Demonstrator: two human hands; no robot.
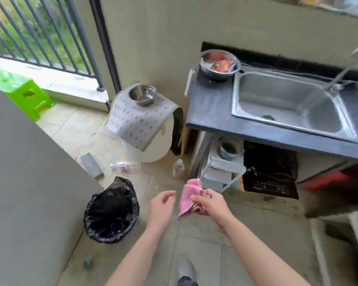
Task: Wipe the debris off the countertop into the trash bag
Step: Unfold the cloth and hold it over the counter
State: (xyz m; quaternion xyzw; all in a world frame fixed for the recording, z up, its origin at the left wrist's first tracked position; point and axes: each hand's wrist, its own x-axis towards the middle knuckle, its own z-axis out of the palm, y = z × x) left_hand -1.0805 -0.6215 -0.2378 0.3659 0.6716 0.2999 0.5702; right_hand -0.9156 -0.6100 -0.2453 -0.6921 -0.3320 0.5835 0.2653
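Soft daylight, blurred, bowed edges

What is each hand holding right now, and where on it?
The right hand grips the cloth by its bunched right edge. The left hand holds nothing, its fingers loosely curled beside the cloth.

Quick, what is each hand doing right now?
Left hand: open, fingers loosely curled, holding nothing.
Right hand: gripping the pink cloth.
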